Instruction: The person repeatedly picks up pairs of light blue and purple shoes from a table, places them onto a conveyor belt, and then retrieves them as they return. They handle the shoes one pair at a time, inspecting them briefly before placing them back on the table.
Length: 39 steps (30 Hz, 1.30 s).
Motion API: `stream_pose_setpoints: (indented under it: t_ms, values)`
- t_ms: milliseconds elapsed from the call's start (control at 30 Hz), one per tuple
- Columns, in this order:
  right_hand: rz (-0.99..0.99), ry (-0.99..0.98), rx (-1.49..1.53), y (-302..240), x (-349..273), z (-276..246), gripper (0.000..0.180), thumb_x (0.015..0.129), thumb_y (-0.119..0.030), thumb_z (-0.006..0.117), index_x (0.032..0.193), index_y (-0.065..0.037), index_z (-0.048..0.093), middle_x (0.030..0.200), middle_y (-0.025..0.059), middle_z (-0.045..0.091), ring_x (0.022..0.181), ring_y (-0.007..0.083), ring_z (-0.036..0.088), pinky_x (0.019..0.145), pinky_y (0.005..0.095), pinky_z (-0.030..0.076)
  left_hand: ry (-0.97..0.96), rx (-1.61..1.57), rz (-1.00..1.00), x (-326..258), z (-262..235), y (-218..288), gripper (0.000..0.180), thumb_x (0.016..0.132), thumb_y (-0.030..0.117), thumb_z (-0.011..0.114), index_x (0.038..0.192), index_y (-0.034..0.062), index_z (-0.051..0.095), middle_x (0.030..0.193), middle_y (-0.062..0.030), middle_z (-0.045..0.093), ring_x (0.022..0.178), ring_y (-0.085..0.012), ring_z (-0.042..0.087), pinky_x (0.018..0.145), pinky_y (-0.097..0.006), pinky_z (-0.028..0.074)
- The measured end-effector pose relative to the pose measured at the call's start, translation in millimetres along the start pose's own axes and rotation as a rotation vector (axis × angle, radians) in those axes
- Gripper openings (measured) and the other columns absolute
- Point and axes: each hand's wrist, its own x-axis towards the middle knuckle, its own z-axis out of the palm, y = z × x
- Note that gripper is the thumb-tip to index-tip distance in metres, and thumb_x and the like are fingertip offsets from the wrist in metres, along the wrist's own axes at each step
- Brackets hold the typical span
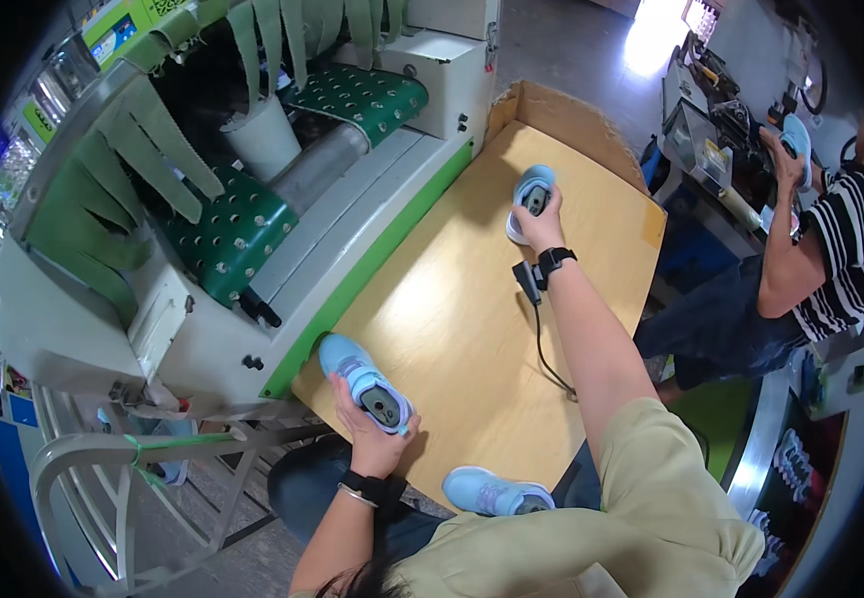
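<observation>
My left hand (379, 439) is closed round the heel end of a light blue sneaker (349, 361) at the table's left edge. A dark shoe last (380, 406) fills its opening, and the toe points away from me. Farther off, my right hand (543, 223) grips a second light blue sneaker (532, 180) near the far end of the table. This one also has a dark last in it, and my fingers cover part of its side. A third light blue sneaker (487, 489) lies close to my body, its heel partly hidden by my shirt.
The shoes are over a wooden tabletop (452, 349) with a cardboard barrier (581, 115) at its far end. Along the left runs a machine with green perforated belts (222, 239) and hanging strips. A metal rail (133, 439) stands lower left. At right, a person (811, 249) holds another shoe.
</observation>
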Motion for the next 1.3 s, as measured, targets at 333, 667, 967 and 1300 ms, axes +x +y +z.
stream_pose_setpoints:
  t_ms: [333,667,967,1300]
  values:
    - [-0.167,-1.083,0.383,-85.8,-250.0,22.3,0.102,0.079,-0.014,0.075,0.162,-0.003,0.017,0.149,0.0247,0.047,0.141,0.032,0.046,0.115,0.0363,0.039,0.007,0.027,-0.022,2.9,-3.5,-7.9,0.134,0.066,0.034,0.093,0.16,0.0012,0.003,0.166,-0.0301,0.007,0.153,-0.0477,0.014,0.123,-0.055,0.014]
    - [-0.64,-1.212,-0.648,-43.5,-285.9,-97.4,0.119,0.063,-0.043,0.089,0.161,-0.012,0.029,0.169,0.0229,0.019,0.156,0.0435,0.016,0.118,0.0691,0.019,-0.072,-0.328,-0.098,-3.1,-1.6,-8.5,0.128,0.073,0.01,0.089,0.164,0.004,-0.001,0.166,-0.019,0.015,0.152,-0.0317,0.021,0.125,-0.044,0.022]
    - [-0.492,-1.101,-0.526,-0.3,-323.1,-119.0,0.122,0.06,-0.047,0.092,0.163,-0.029,0.029,0.174,0.0081,0.007,0.16,0.0365,-0.005,0.121,0.0693,-0.005,-0.011,-0.207,0.1,4.1,6.6,-14.1,0.124,0.082,0.026,0.088,0.163,0.0098,-0.005,0.164,-0.0269,0.011,0.146,-0.0409,0.031,0.12,-0.053,0.032]
    - [-0.514,-1.056,-0.511,5.1,-320.0,-112.3,0.118,0.062,-0.058,0.088,0.162,-0.03,0.031,0.174,0.0072,0.01,0.159,0.0365,-0.004,0.121,0.0691,-0.005,0.014,-0.171,0.085,5.4,6.1,-7.1,0.124,0.082,0.025,0.088,0.163,0.0101,-0.004,0.162,-0.0272,0.014,0.144,-0.0399,0.034,0.119,-0.052,0.035]
